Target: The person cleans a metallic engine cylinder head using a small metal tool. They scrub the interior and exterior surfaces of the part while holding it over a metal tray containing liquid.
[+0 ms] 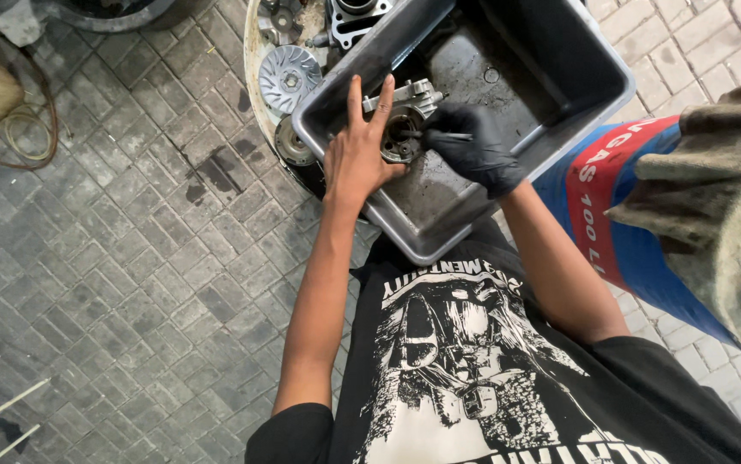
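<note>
Grey interlocking paving bricks [130,258], stained with dark oil patches, carry everything in view. Largest on them is a blue metal drum with a red band [637,249] at the right, topped by a grimy rag-covered lump. Beside it sits a grey rectangular metal tray [594,69], its bottom wet and oily, probably so that it catches the dirt coming off parts cleaned in it. Near the tray's left wall, a small silver metal housing with a round opening [403,129] is steadied by the bare left hand [357,159], fingers spread flat and pressing against it rather than closing round it. The right hand in a black glove [473,146] pinches a thin dark tool [448,135], tip aimed at the housing's opening. Behind the tray's left edge, a finned silver pulley disc [289,79] and other engine parts crowd a pale basin.
</note>
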